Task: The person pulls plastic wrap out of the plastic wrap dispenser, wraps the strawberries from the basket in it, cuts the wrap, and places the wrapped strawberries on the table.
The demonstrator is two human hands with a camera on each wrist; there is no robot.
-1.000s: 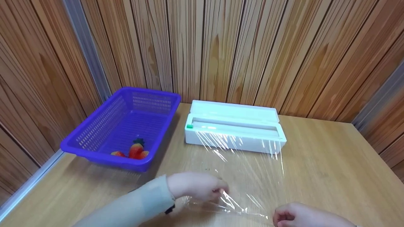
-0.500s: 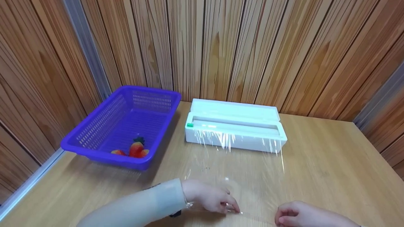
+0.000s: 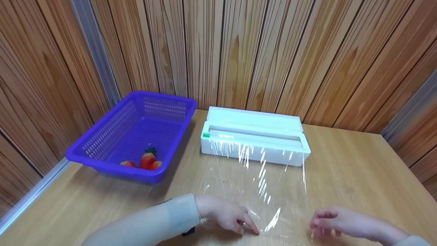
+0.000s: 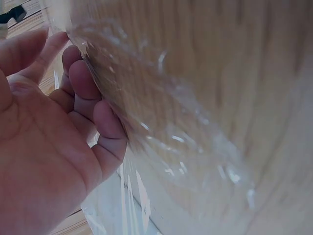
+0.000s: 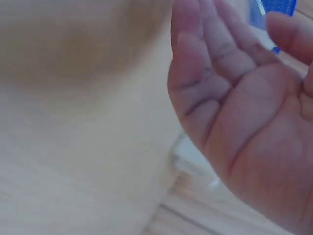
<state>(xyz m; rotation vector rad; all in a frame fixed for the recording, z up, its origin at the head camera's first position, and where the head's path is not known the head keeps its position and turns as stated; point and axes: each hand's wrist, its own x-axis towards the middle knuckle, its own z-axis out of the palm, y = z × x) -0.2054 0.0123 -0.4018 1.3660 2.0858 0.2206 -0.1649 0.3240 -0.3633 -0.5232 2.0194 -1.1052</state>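
Note:
A sheet of clear plastic wrap point(image 3: 273, 218) runs from a white wrap dispenser box point(image 3: 205, 147) across the wooden table toward me. My left hand point(image 3: 227, 213) rests on the near part of the wrap, index finger stretched out to its front edge. In the left wrist view, the fingertips point(image 4: 83, 78) touch the wrinkled film while the thumb stays apart from them. At the wrap's right front corner, my right hand point(image 3: 336, 222) is raised with loosely bent fingers. The right wrist view shows its palm point(image 5: 259, 112) bare, with nothing between fingers and thumb.
The dispenser's lid point(image 3: 254, 114) is tipped back, and a green slider point(image 3: 206, 135) sits at its left end. Left of it stands a purple basket point(image 3: 112, 169) holding red strawberries point(image 3: 147, 160). A wood-panelled wall point(image 3: 235, 61) closes off the back.
My left hand has moved right and down, laying the film lower, and its index finger has straightened. My right hand has loosened its curl and moved slightly right and away from me.

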